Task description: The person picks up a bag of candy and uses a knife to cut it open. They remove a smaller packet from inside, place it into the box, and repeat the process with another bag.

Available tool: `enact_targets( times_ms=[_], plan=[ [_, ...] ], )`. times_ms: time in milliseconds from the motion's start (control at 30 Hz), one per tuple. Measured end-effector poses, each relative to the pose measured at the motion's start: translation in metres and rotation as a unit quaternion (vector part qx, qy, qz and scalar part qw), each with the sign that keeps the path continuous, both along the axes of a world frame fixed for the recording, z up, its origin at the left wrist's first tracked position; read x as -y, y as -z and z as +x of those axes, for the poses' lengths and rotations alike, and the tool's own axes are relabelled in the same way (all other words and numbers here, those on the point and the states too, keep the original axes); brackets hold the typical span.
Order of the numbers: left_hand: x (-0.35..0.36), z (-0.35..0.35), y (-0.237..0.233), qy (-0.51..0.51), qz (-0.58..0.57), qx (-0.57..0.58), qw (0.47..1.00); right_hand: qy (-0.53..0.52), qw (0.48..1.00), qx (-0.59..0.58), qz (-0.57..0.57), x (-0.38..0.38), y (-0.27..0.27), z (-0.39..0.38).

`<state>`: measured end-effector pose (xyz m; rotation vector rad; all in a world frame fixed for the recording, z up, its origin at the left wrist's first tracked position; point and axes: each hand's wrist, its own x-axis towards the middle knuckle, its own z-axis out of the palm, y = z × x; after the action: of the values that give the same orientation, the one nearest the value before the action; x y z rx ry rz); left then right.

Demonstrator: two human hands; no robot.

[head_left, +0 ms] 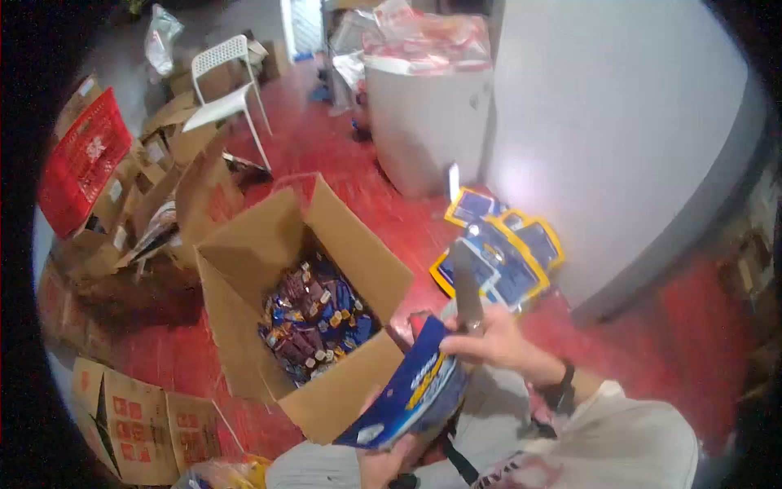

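Note:
A blue printed bag [415, 391] with yellow and white lettering is in front of my lap, beside the near flap of the box. My left hand [385, 463] is closed on its lower edge, fingers partly hidden behind it. My right hand [497, 338], a dark band at its wrist, is closed around a knife [467, 285] whose grey blade points up and away. The right thumb lies right at the bag's upper corner. Just left of the bag stands an open cardboard box [236, 326], and many small wrapped packets [314, 322] in dark and blue wrappers lie inside it.
Flattened blue-and-yellow bags [505, 253] lie on the red floor to the right, near a large pale bin [428, 122] topped with plastic. Left are a red crate [85, 163], cardboard boxes and a white chair [224, 106]. A printed carton [130, 424] sits at lower left.

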<state>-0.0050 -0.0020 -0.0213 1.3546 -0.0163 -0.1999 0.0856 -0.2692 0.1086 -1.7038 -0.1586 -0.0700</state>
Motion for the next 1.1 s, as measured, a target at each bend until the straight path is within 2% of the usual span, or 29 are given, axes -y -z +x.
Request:
enact_targets(
  times_ms=[33,67,100,167,200,233,300,333,367,433,500,533,567,600,633,667,700,767,867,933,1033,1100],
  plan=[
    [-0.025,0.006,0.053,0.126,0.188,0.191,0.955,-0.022,0.999,-0.022,0.011,-0.009,0.018,0.005],
    [-0.012,-0.009,0.015,0.002,0.229,0.058,0.972,-0.036,0.991,-0.081,0.101,-0.020,0.028,0.010],
    [-0.014,-0.005,0.015,0.016,0.182,-0.056,0.982,-0.048,0.970,-0.147,0.189,-0.033,0.036,0.018],
    [-0.005,0.007,0.007,-0.064,0.095,-0.058,0.992,-0.055,0.958,-0.178,0.219,-0.053,0.047,0.038],
    [-0.001,0.009,-0.005,-0.117,0.085,-0.052,0.988,-0.049,0.971,-0.171,0.160,-0.060,0.051,0.045],
    [-0.010,0.014,-0.005,-0.098,0.070,-0.106,0.987,-0.059,0.971,-0.173,0.157,-0.066,0.054,0.048],
    [-0.021,0.024,0.028,-0.155,0.063,-0.116,0.979,-0.044,0.988,-0.138,0.055,-0.074,0.057,0.057],
    [-0.024,0.032,0.029,-0.187,0.018,-0.121,0.975,-0.047,0.990,-0.128,0.040,-0.079,0.065,0.060],
    [-0.027,0.035,0.027,-0.214,0.008,-0.171,0.962,-0.052,0.991,-0.120,-0.026,-0.078,0.075,0.061],
    [-0.029,0.045,0.004,-0.251,-0.007,-0.130,0.959,-0.062,0.990,-0.018,-0.127,-0.075,0.084,0.061],
    [-0.039,0.059,0.029,-0.260,-0.141,-0.061,0.953,-0.094,0.988,-0.031,-0.122,-0.068,0.090,0.056],
    [-0.041,0.071,0.024,-0.271,-0.097,-0.010,0.958,-0.110,0.979,-0.028,-0.168,-0.065,0.077,0.054],
    [-0.054,0.078,0.032,-0.271,0.000,0.002,0.963,-0.113,0.974,-0.030,-0.197,-0.063,0.072,0.051],
    [-0.064,0.084,0.022,-0.210,-0.073,-0.069,0.973,-0.140,0.962,-0.209,-0.104,-0.064,0.052,0.044],
    [-0.058,0.092,0.015,-0.245,-0.090,-0.059,0.964,-0.129,0.954,-0.255,-0.093,-0.063,0.051,0.040],
    [-0.063,0.098,0.010,-0.227,-0.010,-0.006,0.974,-0.116,0.949,-0.274,-0.102,-0.069,0.036,0.036],
    [-0.076,0.112,0.027,-0.198,0.063,0.004,0.978,-0.135,0.948,-0.258,-0.127,-0.069,0.033,0.040],
    [-0.070,0.122,0.011,-0.187,0.009,0.019,0.982,-0.150,0.942,-0.232,-0.191,-0.070,0.032,0.045],
    [-0.059,0.129,0.023,-0.198,-0.058,0.050,0.977,-0.160,0.944,-0.192,-0.216,-0.073,0.019,0.046],
    [-0.060,0.121,0.031,-0.208,-0.062,0.056,0.975,-0.189,0.941,-0.127,-0.249,-0.087,0.006,0.040],
    [-0.056,0.113,0.025,-0.235,-0.085,0.055,0.967,-0.238,0.922,-0.133,-0.274,-0.100,-0.005,0.045],
    [-0.053,0.111,0.033,-0.232,-0.039,0.048,0.971,-0.252,0.905,-0.144,-0.310,-0.101,-0.002,0.045]
  ],
)
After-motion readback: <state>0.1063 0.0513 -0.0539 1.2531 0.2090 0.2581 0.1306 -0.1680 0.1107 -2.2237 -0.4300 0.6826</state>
